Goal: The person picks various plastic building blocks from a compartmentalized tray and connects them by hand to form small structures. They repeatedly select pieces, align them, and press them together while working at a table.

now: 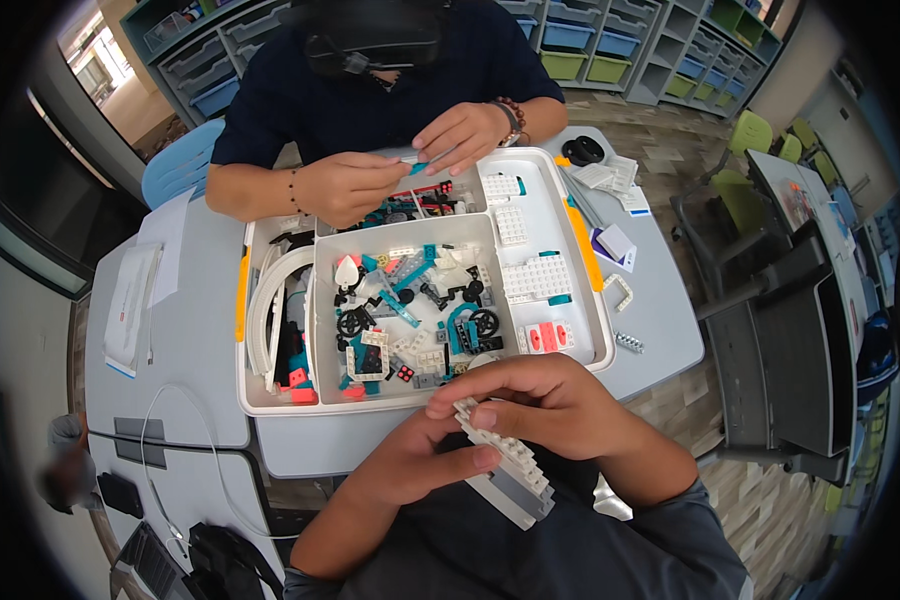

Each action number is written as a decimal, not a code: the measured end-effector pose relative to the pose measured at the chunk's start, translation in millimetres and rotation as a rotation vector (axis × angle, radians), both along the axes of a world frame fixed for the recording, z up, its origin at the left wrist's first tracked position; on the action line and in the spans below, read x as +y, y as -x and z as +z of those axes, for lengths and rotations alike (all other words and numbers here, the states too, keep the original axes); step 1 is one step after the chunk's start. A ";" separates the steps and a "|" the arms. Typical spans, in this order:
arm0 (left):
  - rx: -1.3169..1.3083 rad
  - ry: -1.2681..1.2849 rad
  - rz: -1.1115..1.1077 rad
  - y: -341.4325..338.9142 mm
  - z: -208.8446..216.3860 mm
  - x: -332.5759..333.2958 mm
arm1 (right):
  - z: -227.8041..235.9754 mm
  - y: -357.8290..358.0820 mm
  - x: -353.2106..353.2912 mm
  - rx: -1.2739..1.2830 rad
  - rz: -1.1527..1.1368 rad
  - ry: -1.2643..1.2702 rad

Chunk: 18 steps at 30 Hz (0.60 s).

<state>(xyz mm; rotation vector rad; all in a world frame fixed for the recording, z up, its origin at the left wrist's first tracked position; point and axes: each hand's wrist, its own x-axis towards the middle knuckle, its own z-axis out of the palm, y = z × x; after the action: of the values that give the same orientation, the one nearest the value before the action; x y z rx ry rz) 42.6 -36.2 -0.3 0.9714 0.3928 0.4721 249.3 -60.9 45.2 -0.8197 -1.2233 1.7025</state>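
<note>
Close to my body, both hands grip a white and grey assembly of building bricks with stepped, studded edges. My left hand holds it from the left, thumb pressed against its side. My right hand curls over its top end, the thumb on the studs. Just beyond my hands stands a white sorting tray with compartments. Its middle holds loose teal, black, white and grey pieces, including a black wheel. White studded plates and a coral-and-white piece lie in the right-hand section.
Across the table a person in a dark shirt handles a small teal piece over the tray. Black tyres and a white angled beam lie to the right. A white package and a cable lie left.
</note>
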 end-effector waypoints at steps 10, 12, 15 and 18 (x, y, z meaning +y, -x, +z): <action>0.022 0.070 0.025 -3.0 2.0 -1.2 | -11.5 -2.9 -1.4 -0.091 -0.116 -0.275; 0.047 0.059 0.015 -3.0 2.9 -1.6 | -7.2 -3.6 -2.3 -0.137 -0.162 -0.302; 0.058 0.021 0.005 -5.6 6.5 -2.4 | -1.7 -6.5 -2.8 -0.221 -0.210 -0.360; 0.030 0.011 0.012 -6.2 8.0 -3.3 | -0.7 -6.1 -4.6 -0.225 -0.200 -0.365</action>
<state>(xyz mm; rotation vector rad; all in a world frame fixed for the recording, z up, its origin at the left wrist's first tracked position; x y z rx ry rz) 48.8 -39.5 7.7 0.9670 0.4280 0.4659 255.5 -65.5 44.5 -0.8887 -1.4947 1.2030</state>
